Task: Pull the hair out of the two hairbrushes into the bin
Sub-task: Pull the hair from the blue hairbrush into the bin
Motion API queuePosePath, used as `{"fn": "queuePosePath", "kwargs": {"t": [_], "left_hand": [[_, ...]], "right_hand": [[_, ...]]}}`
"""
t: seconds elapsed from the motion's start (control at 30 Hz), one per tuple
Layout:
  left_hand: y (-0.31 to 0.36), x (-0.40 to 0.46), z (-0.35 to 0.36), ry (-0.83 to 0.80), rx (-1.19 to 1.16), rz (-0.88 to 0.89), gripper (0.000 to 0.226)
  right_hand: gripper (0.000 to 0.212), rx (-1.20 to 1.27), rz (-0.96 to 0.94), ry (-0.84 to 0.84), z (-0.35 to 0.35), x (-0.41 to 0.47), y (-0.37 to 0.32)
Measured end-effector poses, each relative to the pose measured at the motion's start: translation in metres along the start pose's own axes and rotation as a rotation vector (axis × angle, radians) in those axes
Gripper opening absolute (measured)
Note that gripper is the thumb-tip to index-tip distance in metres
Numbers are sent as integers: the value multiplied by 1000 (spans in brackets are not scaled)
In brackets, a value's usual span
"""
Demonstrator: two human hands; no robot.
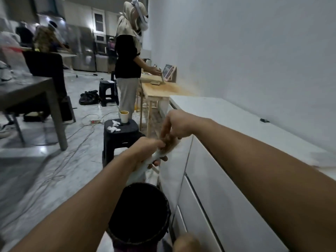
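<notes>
My left hand (145, 151) grips the handle of a white hairbrush (156, 157), held out in front of me above the floor. A clump of brown hair (168, 142) sits on the brush head. My right hand (175, 125) reaches over the brush from the right, and its fingers pinch that clump of hair. A black bin (127, 231) with a dark inside stands on the floor below the hands, close against the white cabinet. A second hairbrush is not in sight.
A white cabinet (236, 124) with drawers runs along the wall on my right. A black stool (120, 135) with a paper cup (124, 116) and tissues stands just past the bin. Cables lie across the floor (54, 179). A person (128, 57) stands at a wooden table (163, 90) further back.
</notes>
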State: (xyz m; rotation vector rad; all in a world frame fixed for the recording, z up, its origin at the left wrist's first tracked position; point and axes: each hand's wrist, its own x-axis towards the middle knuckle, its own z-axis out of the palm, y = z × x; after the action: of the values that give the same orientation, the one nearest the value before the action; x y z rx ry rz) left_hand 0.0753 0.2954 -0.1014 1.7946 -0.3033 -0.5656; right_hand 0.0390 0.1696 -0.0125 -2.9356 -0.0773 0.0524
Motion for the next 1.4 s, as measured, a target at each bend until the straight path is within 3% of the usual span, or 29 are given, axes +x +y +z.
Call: {"fn": "queuePosePath", "kwargs": {"t": [0.2,0.33,0.5,0.6,0.8,0.93,1.03,1.1,1.17,1.23,1.3,1.4], "left_hand": [[-76,20,-29,103,-29,-126,20],[-114,33,-37,107,-4,-250,32],[-160,52,-39,73,-76,-306,41],[-194,70,-34,95,-79,-384,43],[-260,94,-27,153,47,-424,44],[-290,105,-26,172,68,-426,41],[-305,112,-26,182,103,-444,43],[-310,117,-28,185,143,-462,42],[-309,124,-31,194,157,-490,36],[-305,130,-34,192,131,-523,30],[-302,135,-35,169,106,-540,32],[-301,144,-35,138,128,-533,31]], "right_hand": [[11,225,33,87,82,53,6],[11,317,50,143,135,76,19],[45,434,-28,-98,209,92,32],[30,387,-53,-85,256,102,42],[8,667,278,112,330,122,70],[8,936,655,220,368,132,91],[13,947,772,249,394,131,98],[28,844,664,128,407,126,96],[56,798,460,-9,411,123,92],[70,800,236,-50,408,128,87],[68,721,67,-95,409,135,80],[43,594,11,-47,418,148,73]]}}
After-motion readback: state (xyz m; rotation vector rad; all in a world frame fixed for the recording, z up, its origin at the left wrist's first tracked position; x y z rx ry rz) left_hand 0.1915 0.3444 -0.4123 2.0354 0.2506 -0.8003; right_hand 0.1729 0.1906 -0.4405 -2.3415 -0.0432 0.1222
